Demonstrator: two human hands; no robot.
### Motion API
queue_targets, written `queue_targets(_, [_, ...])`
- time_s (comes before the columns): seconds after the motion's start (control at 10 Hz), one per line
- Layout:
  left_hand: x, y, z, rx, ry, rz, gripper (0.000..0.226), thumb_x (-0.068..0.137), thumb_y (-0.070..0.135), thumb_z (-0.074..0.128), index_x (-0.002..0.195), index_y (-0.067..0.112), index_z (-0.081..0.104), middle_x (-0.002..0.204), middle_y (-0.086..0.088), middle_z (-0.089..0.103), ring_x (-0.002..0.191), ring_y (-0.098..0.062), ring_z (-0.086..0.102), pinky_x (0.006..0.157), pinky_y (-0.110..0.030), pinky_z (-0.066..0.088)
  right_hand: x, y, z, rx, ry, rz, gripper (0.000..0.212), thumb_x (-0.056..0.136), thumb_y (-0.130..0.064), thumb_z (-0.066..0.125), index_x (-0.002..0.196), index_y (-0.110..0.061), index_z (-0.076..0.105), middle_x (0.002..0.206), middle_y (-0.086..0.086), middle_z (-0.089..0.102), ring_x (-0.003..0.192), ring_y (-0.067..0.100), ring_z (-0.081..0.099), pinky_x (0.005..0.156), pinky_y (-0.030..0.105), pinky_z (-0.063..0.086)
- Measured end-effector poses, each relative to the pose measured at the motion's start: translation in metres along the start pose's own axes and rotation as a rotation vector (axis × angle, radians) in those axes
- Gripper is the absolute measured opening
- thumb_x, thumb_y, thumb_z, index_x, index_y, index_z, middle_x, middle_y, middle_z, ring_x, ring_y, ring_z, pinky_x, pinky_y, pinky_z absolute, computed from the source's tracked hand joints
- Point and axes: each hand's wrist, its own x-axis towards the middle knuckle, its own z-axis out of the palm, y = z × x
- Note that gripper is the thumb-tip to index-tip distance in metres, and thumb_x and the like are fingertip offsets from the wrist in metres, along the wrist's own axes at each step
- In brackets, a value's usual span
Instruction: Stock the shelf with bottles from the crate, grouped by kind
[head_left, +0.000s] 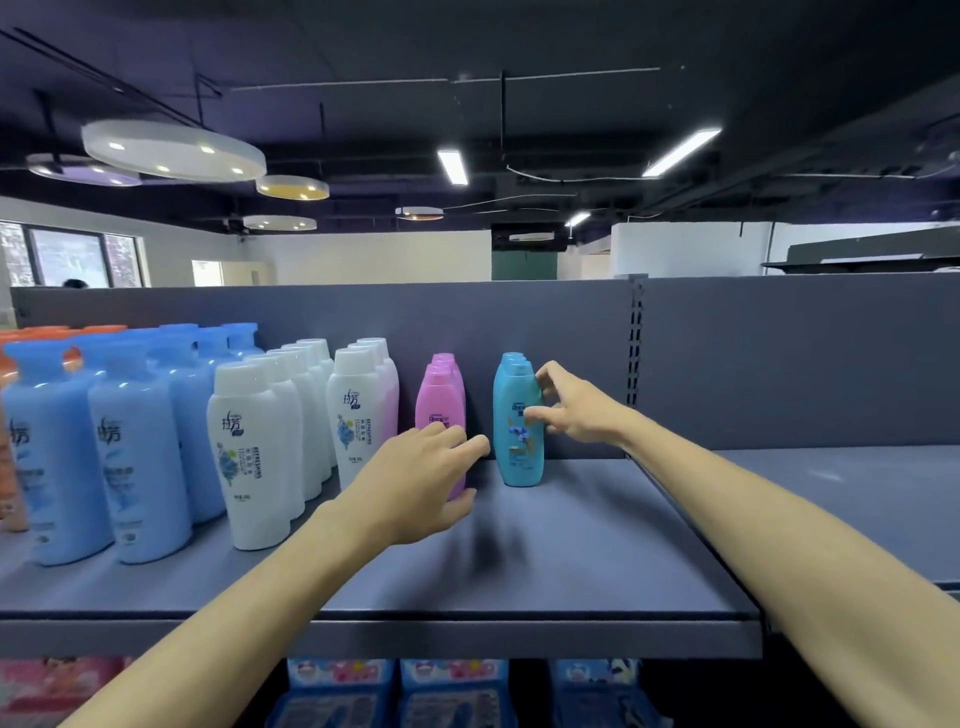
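Hands are both on my shelf (597, 561): left hand (415, 480) grasping the front pink bottle (439, 402), right hand (574, 408) pinching the front teal bottle (514, 441).

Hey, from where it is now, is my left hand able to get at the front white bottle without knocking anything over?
Probably yes. The left hand rests at the pink bottle, and the front white bottle stands at the row's open front, with bare shelf before it. Nothing blocks that path.
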Motion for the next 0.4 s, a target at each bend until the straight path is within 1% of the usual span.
queue_targets(0.1, [-0.001,-0.001,0.0,-0.003,-0.02,-0.018,0.039,0.087,0.039,0.052,0.122,0.021,0.051,0.105,0.001,0.06,0.097,-0.024,0.056,0.077,-0.036,0.051,-0.001,0.0,0.0,0.0,0.002,0.011,0.026,0.096,-0.024,0.064,0.114,-0.018,0.045,0.115,-0.002,0.063,0.093,0.023,0.069,0.083,0.039,0.061])
queue_targets(0.2, [-0.005,-0.002,0.001,-0.028,-0.013,-0.005,0.039,0.089,0.039,0.05,0.123,0.021,0.05,0.106,0.001,0.059,0.096,-0.024,0.056,0.079,-0.036,0.05,0.0,0.002,-0.002,-0.004,-0.003,0.047,0.027,0.095,-0.027,0.065,0.113,-0.021,0.046,0.114,-0.001,0.062,0.092,0.024,0.07,0.085,0.043,0.06])
queue_targets(0.3, [-0.018,-0.002,-0.005,-0.032,-0.038,-0.017,0.039,0.089,0.04,0.05,0.123,0.021,0.049,0.108,0.002,0.058,0.097,-0.023,0.055,0.081,-0.037,0.05,-0.004,-0.003,0.002,-0.025,0.001,0.105,0.028,0.095,-0.028,0.065,0.113,-0.019,0.045,0.114,0.002,0.062,0.101,0.026,0.066,0.086,0.044,0.06])
queue_targets(0.4, [-0.036,-0.01,-0.01,-0.033,-0.032,-0.012,0.04,0.089,0.041,0.051,0.125,0.022,0.048,0.106,0.002,0.058,0.095,-0.023,0.054,0.079,-0.038,0.05,-0.013,-0.012,0.009,-0.136,0.062,0.177,0.039,0.096,-0.032,0.064,0.12,-0.013,0.042,0.119,0.007,0.06,0.102,0.025,0.06,0.088,0.039,0.053])
